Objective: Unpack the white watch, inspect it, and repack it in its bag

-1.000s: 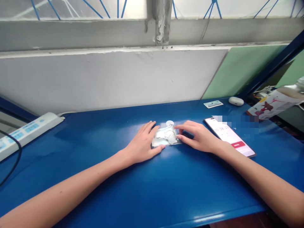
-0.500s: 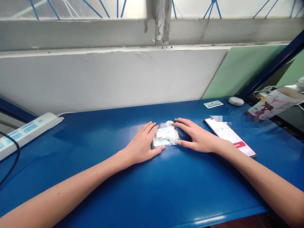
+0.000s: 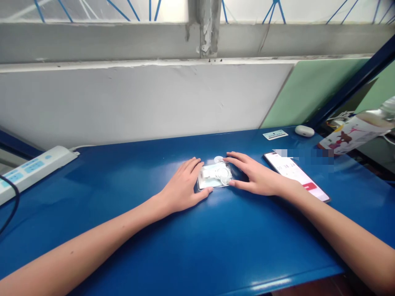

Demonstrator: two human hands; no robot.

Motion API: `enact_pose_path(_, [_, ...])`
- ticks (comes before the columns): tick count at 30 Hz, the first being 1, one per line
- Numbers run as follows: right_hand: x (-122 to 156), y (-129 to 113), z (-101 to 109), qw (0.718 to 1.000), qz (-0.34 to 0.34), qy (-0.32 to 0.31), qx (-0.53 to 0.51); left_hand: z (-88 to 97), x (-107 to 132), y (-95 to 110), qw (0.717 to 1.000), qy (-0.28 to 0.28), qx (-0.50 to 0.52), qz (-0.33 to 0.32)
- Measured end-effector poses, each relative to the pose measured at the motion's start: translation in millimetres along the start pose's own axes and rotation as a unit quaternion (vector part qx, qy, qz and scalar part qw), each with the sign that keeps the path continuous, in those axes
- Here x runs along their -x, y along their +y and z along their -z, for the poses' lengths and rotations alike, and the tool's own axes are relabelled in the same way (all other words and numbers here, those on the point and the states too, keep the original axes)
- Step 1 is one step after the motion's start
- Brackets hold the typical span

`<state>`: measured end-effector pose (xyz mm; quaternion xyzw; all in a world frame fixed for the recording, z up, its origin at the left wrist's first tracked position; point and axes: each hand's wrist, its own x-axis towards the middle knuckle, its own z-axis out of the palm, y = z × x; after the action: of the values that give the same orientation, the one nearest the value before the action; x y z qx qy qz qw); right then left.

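Observation:
Flat on the blue table (image 3: 197, 242) lies a small clear plastic packet (image 3: 215, 176) with a white item and a ring-shaped coil inside; its exact kind is hard to make out. A round white tab sticks up at its far edge. My left hand (image 3: 184, 184) rests at the packet's left side, fingers stretched out, thumb along the near edge. At the right side is my right hand (image 3: 251, 174), fingers apart, its index fingertip by the round tab and its thumb by the near right corner. Neither hand is closed around the packet.
A phone (image 3: 298, 174) showing a timer lies beside my right forearm. Behind it are a card (image 3: 275, 135) and a white earbud case (image 3: 304, 131). A labelled bottle (image 3: 354, 132) leans at the right. A white power strip (image 3: 37, 170) and black cable (image 3: 14, 205) are at the left.
The view has shifted slightly, and the phone's timer digits have changed. Both hands and the packet keep the same places relative to each other.

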<state>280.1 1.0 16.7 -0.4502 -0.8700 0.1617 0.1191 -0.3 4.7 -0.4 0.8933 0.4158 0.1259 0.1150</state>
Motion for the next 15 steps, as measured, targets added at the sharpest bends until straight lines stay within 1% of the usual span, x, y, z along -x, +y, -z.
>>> enact_pose_path(8, [0.7, 3.0, -0.9, 1.0, 0.002, 0.003, 0.009, 1.7, 0.2, 1.7, 1.0, -0.001, 0.0, 0.01])
enact_pose_path(15, [-1.4, 2.7, -0.1, 1.0, 0.024, 0.013, 0.011, 2.3, 0.8, 2.5, 1.0, -0.002, 0.001, 0.014])
